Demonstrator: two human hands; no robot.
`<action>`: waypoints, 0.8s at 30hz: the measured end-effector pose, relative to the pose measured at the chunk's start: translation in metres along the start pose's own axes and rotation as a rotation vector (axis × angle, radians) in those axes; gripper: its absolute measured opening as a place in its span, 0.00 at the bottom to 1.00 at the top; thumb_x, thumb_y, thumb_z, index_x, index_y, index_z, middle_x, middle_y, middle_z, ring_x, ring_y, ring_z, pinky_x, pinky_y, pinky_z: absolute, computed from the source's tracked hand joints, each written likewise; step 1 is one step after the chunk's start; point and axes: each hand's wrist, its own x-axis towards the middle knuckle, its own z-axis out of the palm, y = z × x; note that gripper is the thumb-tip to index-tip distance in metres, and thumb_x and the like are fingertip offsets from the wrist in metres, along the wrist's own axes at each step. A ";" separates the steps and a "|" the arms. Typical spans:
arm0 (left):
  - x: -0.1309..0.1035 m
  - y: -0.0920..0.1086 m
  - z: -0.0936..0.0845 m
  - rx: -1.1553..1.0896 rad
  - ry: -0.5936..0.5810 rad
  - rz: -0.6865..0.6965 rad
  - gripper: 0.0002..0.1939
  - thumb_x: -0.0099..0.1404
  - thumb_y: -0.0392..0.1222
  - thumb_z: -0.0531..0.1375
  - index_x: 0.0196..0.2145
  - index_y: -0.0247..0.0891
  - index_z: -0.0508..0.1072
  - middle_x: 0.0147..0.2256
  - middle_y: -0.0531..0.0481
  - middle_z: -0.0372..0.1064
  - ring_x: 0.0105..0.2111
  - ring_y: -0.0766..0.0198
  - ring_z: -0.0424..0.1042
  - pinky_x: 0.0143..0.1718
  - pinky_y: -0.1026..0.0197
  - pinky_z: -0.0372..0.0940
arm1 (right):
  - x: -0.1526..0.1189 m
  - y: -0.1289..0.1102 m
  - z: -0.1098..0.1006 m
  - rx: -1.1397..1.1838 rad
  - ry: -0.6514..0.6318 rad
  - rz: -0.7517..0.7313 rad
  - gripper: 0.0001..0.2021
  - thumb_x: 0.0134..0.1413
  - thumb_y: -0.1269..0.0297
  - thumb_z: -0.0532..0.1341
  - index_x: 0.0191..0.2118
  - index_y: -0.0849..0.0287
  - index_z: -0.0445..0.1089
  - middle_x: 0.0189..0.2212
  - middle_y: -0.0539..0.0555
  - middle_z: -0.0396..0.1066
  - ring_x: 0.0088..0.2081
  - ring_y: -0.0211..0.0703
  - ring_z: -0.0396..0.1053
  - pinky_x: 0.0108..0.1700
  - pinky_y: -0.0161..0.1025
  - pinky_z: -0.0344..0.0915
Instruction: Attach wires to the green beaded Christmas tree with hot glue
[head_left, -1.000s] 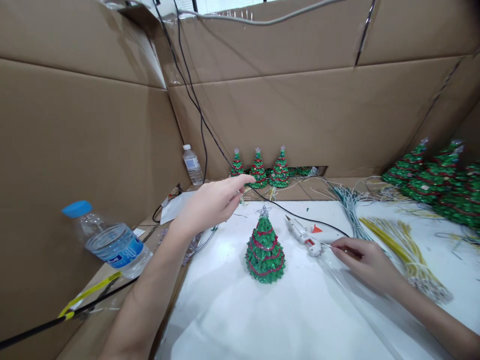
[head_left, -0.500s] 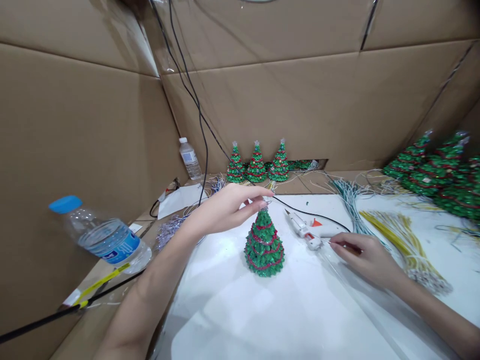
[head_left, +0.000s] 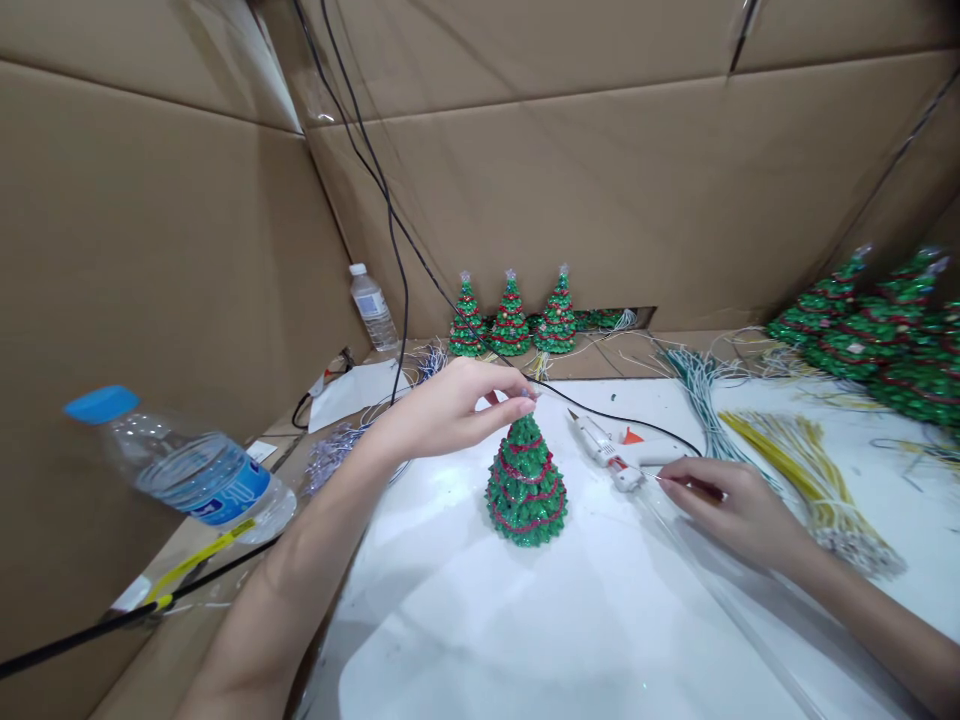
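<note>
A small green Christmas tree [head_left: 527, 490] with red garlands stands upright on the white tabletop [head_left: 480, 620]. My left hand [head_left: 461, 405] reaches over from the left, its thumb and forefinger closed on the tree's tip, where a star partly shows between them. To the right, my right hand [head_left: 724, 500] is closed in a pinch on a thin, light wire-like piece [head_left: 650, 477], whose far end I cannot make out. Just beyond those fingertips a white hot glue gun [head_left: 611, 450] lies on its side, nozzle pointing left and away.
Three finished-looking trees [head_left: 510, 318] line the cardboard wall, and more trees [head_left: 862, 325] stand at right. Yellow wires [head_left: 817, 480] and green wires [head_left: 701, 395] lie in bundles. At left are a large water bottle [head_left: 199, 465], a smaller bottle [head_left: 373, 308] and purple wires [head_left: 330, 455]. Black cables hang behind.
My left forefinger has come down closer to the thumb at the tree's tip. My right hand keeps its pinch in nearly the same place. The view has shifted slightly.
</note>
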 end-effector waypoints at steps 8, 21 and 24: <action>-0.002 0.005 0.000 0.131 0.035 -0.007 0.12 0.68 0.42 0.54 0.37 0.33 0.75 0.36 0.47 0.77 0.36 0.62 0.73 0.36 0.64 0.64 | 0.000 -0.001 -0.001 -0.027 0.011 -0.039 0.12 0.57 0.58 0.54 0.33 0.55 0.74 0.27 0.50 0.75 0.23 0.38 0.65 0.27 0.36 0.61; -0.002 0.006 -0.003 0.166 -0.003 0.013 0.12 0.69 0.41 0.53 0.38 0.33 0.75 0.38 0.47 0.76 0.39 0.61 0.74 0.38 0.65 0.64 | -0.001 0.001 -0.001 -0.008 0.000 -0.034 0.12 0.58 0.59 0.54 0.33 0.55 0.73 0.26 0.49 0.73 0.23 0.37 0.63 0.27 0.36 0.59; -0.002 0.006 -0.004 0.172 -0.009 0.008 0.13 0.69 0.41 0.53 0.39 0.33 0.75 0.39 0.46 0.76 0.39 0.61 0.74 0.38 0.64 0.64 | -0.001 0.002 -0.001 -0.012 0.009 -0.040 0.11 0.58 0.59 0.55 0.33 0.55 0.73 0.27 0.50 0.73 0.23 0.37 0.63 0.27 0.36 0.60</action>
